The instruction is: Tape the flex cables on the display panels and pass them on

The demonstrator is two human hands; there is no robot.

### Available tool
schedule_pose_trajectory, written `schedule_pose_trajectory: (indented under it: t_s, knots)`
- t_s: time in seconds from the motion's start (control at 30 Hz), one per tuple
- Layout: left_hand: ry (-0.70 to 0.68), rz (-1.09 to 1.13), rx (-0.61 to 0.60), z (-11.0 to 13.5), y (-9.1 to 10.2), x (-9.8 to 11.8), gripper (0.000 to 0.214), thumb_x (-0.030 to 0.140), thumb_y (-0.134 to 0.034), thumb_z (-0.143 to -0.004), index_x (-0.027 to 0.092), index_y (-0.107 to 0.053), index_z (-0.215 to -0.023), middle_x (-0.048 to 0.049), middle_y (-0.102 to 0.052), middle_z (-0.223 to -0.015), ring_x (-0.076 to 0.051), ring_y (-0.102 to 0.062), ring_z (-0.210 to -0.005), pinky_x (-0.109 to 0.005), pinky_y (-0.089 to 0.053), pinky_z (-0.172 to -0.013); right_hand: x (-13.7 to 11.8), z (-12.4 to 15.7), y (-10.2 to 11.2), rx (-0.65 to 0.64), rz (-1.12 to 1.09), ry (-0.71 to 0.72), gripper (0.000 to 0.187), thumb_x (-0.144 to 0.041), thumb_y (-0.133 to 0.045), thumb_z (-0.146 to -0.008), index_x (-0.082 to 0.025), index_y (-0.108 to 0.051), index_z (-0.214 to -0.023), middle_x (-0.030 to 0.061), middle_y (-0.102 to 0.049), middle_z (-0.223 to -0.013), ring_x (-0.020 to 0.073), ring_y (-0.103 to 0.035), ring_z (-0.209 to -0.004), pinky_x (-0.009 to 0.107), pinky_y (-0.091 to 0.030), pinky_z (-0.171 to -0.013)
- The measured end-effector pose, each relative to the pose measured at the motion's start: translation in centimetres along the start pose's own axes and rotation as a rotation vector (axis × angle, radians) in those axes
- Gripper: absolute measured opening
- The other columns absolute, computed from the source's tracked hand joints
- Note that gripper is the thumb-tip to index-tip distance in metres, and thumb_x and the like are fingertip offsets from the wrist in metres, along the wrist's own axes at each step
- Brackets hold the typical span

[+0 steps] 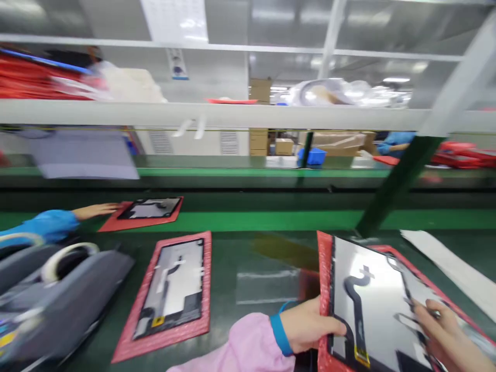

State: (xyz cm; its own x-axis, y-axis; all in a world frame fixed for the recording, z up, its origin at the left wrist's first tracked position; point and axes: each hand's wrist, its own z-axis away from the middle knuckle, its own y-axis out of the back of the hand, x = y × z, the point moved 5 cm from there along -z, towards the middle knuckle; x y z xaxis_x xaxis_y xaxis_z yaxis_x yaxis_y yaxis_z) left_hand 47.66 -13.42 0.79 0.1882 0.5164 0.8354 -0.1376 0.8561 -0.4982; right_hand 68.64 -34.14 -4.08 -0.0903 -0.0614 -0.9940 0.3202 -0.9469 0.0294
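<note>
Landmark: the held panel (372, 305), lower right, tilted up off the green belt (271, 219) with its red pad (323, 268) beneath.

Far left of the held panel sits a grey tape dispenser (58, 289). Behind it, a co-worker's hand (95, 210) in a blue sleeve lies flat on the far pad (149, 209). Left of the held panel, and apart from it, the middle pad (176, 287) lies flat with its own panel.

The left hand (310, 325) is clamped on the held panel's left edge, thumb on top and fingers curled under the red pad. The black flex cable (354, 289) runs just beside that thumb.

The right hand (449, 336) is on the held panel's right part, fingers close together with the tips on the surface. With the blur I cannot tell whether they pinch anything. A white strip (445, 263) lies right of the held panel.

Risks, as I judge them:
- Only one edge is gripped, so the panel may slide off the pad or flex.
- The thumb may crease the flex cable.
- Bare fingertips may smudge the surface.
- The raised corner may catch the white strip.
</note>
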Motion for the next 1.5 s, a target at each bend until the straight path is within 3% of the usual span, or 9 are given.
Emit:
schedule_pose_trajectory:
  t_s: [0.13,0.27,0.43,0.63,0.8,0.97,1.17,1.3,1.5]
  knots:
    - [-0.089,-0.046,0.149,10.1,5.2,1.8,0.025,0.015,-0.072,-0.056,0.016,-0.071,-0.081,0.0033,-0.064,-0.076,-0.012,-0.056,-0.073,-0.024,-0.048,-0.075,-0.5,1.2,-11.1,-0.270,-0.096,-0.345,0.070,-0.058,-0.091,-0.039,-0.031,-0.061,-0.096,0.0058,-0.075,-0.084,0.0340,-0.073,-0.080,0.043,-0.064,-0.064]
    - [-0.157,-0.055,0.370,19.7,10.6,1.6,0.038,0.024,-0.081,-0.063,0.015,-0.074,-0.099,0.0005,-0.070,-0.085,-0.016,-0.060,-0.079,-0.029,-0.049,-0.079,-4.8,4.9,-24.4,-0.592,-0.093,-0.186,0.073,-0.031,-0.100,-0.044,-0.030,-0.054,-0.100,-0.0051,-0.070,-0.078,0.0173,-0.066,-0.065,0.025,-0.058,-0.056]
    - [-0.345,0.038,0.721,29.1,16.7,0.8,0.052,0.044,-0.084,-0.074,0.021,-0.070,-0.118,-0.0042,-0.073,-0.117,-0.025,-0.063,-0.110,-0.037,-0.045,-0.103,-5.8,9.3,-39.8,-0.909,-0.188,-0.075,0.070,-0.036,-0.099,-0.054,-0.028,-0.036,-0.085,-0.0076,-0.068,-0.091,0.0081,-0.054,-0.057,0.017,-0.046,-0.045]
    - [-0.372,0.277,0.984,35.3,20.8,-0.4,0.060,0.052,-0.090,-0.067,0.019,-0.071,-0.113,-0.0094,-0.074,-0.117,-0.024,-0.070,-0.106,-0.037,-0.052,-0.098,-3.6,11.1,-51.5,-0.987,-0.161,-0.094,0.083,-0.036,-0.101,-0.040,-0.028,-0.032,-0.085,-0.0085,-0.065,-0.092,0.0067,-0.053,-0.056,0.019,-0.047,-0.046]
    - [-0.364,0.380,0.991,37.5,21.7,-2.7,0.068,0.055,-0.090,-0.066,0.020,-0.067,-0.120,-0.0122,-0.074,-0.118,-0.026,-0.069,-0.113,-0.037,-0.051,-0.101,-1.8,10.5,-54.4,-0.987,-0.022,-0.061,0.083,-0.044,-0.100,-0.038,-0.028,-0.033,-0.084,-0.0060,-0.065,-0.086,0.0087,-0.054,-0.056,0.021,-0.046,-0.047]
    - [-0.353,0.281,0.920,40.7,22.2,-4.8,0.060,0.059,-0.081,-0.076,0.021,-0.067,-0.120,-0.0114,-0.077,-0.098,-0.023,-0.075,-0.086,-0.034,-0.057,-0.077,-1.1,9.1,-53.8,-0.870,0.149,0.067,0.088,-0.053,-0.099,-0.031,-0.028,-0.034,-0.085,-0.0001,-0.064,-0.092,0.0158,-0.059,-0.067,0.028,-0.051,-0.054]
    - [-0.455,0.222,1.314,49.6,23.6,-3.8,0.052,0.056,-0.090,-0.066,0.017,-0.075,-0.097,-0.0055,-0.073,-0.078,-0.016,-0.067,-0.068,-0.026,-0.053,-0.061,-4.6,10.4,-50.9,-0.729,0.312,0.520,0.059,-0.073,-0.072,-0.071,-0.029,-0.035,-0.085,0.0067,-0.071,-0.097,0.0243,-0.068,-0.080,0.035,-0.052,-0.065]
    - [-0.529,0.230,1.467,52.0,24.8,-2.6,0.055,0.062,-0.087,-0.065,0.019,-0.074,-0.097,-0.0102,-0.076,-0.100,-0.021,-0.072,-0.085,-0.031,-0.058,-0.075,-4.3,12.6,-49.6,-0.792,0.465,0.467,0.049,-0.074,-0.058,-0.081,-0.029,-0.039,-0.078,0.0019,-0.071,-0.074,0.0274,-0.073,-0.080,0.036,-0.050,-0.066]
    - [-0.745,0.189,1.644,53.0,25.5,-1.9,0.045,0.051,-0.095,-0.057,0.019,-0.070,-0.077,-0.0056,-0.075,-0.091,-0.022,-0.071,-0.090,-0.031,-0.058,-0.078,-4.1,14.7,-48.6,-0.853,0.446,0.422,0.047,-0.070,-0.058,-0.084,-0.028,-0.039,-0.076,0.0022,-0.071,-0.071,0.0295,-0.075,-0.091,0.032,-0.052,-0.068]
